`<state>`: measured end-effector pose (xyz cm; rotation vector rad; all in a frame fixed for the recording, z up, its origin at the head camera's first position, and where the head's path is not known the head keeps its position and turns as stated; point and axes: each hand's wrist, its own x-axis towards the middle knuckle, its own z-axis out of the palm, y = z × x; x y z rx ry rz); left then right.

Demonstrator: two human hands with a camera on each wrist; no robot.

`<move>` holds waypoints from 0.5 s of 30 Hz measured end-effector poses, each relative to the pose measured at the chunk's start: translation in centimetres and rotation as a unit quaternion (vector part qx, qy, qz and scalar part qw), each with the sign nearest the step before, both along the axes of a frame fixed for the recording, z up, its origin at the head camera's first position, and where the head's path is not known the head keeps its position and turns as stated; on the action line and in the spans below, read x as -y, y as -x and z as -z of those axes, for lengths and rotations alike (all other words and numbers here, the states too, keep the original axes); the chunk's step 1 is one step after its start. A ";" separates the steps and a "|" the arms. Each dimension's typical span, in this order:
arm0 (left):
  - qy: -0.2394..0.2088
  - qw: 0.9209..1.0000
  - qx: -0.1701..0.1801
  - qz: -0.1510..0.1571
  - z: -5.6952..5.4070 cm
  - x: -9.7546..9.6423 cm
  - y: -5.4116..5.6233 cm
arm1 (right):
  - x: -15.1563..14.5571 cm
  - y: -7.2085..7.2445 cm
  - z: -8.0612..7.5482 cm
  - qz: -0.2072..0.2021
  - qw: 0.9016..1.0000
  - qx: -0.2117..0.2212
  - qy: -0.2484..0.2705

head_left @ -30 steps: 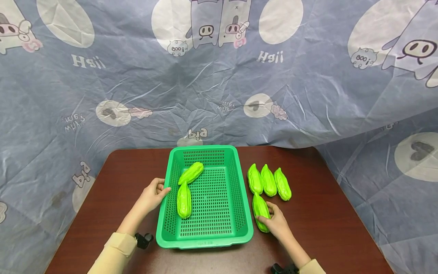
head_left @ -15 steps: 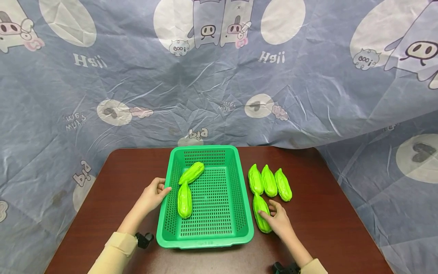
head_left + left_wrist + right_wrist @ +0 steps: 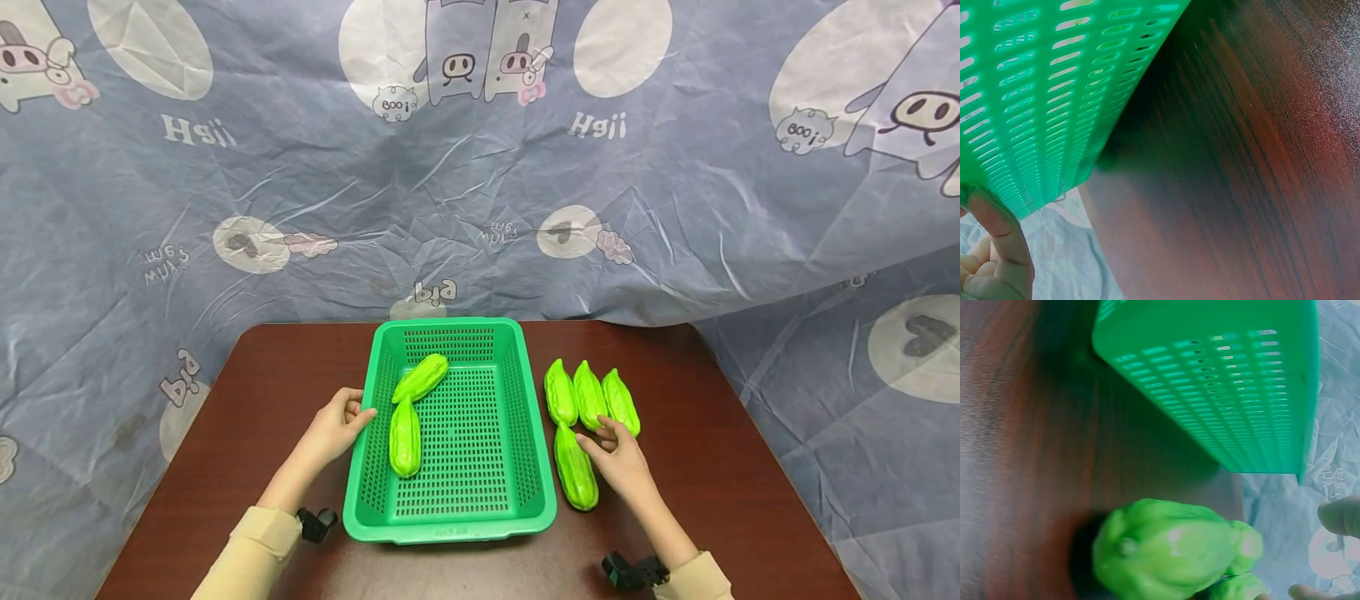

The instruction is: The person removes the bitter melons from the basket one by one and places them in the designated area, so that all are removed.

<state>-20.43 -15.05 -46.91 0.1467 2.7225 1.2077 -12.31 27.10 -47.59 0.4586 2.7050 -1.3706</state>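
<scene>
A green plastic basket (image 3: 450,532) with slotted walls stands mid-table, two light-green bitter melons inside: one melon (image 3: 422,378) slanted at the back, another (image 3: 405,440) in front of it. My left hand (image 3: 335,427) grips the basket's left rim, thumb over the edge. Right of the basket lie three melons in a row, the left one (image 3: 559,393), the middle one (image 3: 588,393) and the right one (image 3: 619,400). A single melon (image 3: 576,475) lies nearer me. Over the gap between this melon and the row hovers my right hand (image 3: 621,460), thumb and fingers apart, holding nothing.
The dark brown wooden table (image 3: 720,467) extends on both sides of the basket. A blue-grey cloth (image 3: 480,183) with cartoon prints hangs right behind its far edge. Black wrist cameras sit on both wrists, the right one (image 3: 633,572) near the front.
My right hand has let go of the near melon and moved away from me, toward the row. The melon stays where it was. My left hand keeps its hold on the basket.
</scene>
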 end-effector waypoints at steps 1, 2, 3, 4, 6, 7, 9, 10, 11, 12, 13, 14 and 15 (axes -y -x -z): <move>0.001 1.000 0.000 0.000 0.0 0.0 0.0 | 0.0 0.1 -0.2 -0.001 1.000 0.001 0.001; 0.001 1.000 0.000 0.000 0.0 0.0 0.0 | -0.1 0.2 -0.4 -0.002 1.000 0.003 0.004; 0.001 1.000 0.001 0.000 0.0 0.0 0.0 | -0.1 0.3 -0.5 -0.002 1.000 0.003 0.007; 0.001 1.000 0.001 0.000 0.0 0.0 0.0 | -0.1 0.3 -0.7 -0.002 1.000 0.004 0.010; 0.001 1.000 0.001 0.000 0.0 0.0 0.0 | -0.2 0.5 -1.0 0.000 1.000 0.002 0.014; 0.001 1.000 0.001 -0.001 0.0 0.0 0.0 | -0.2 0.6 -1.1 0.001 1.000 0.001 0.015; 0.000 1.000 0.003 -0.002 -0.1 0.0 0.1 | -0.2 0.7 -1.3 0.001 1.000 -0.002 0.014; 0.000 1.000 0.004 -0.002 -0.1 0.0 0.1 | -0.2 0.8 -1.4 0.002 1.000 -0.003 0.013; -0.001 1.000 0.005 -0.003 0.0 0.0 0.1 | -0.1 1.0 -1.6 0.001 1.000 -0.004 0.011; -0.001 1.000 0.007 -0.003 0.0 0.0 0.1 | -0.1 1.1 -1.7 0.000 1.000 -0.006 0.011; -0.001 1.000 0.008 -0.003 0.0 0.0 0.1 | -0.1 1.2 -1.9 -0.001 1.000 -0.009 0.012; -0.001 1.000 0.009 -0.004 0.0 0.0 0.1 | 0.0 1.4 -2.0 -0.003 1.000 -0.012 0.011; -0.002 1.000 0.009 -0.004 0.0 -0.1 0.1 | 0.1 1.5 -2.3 -0.004 1.000 -0.016 0.011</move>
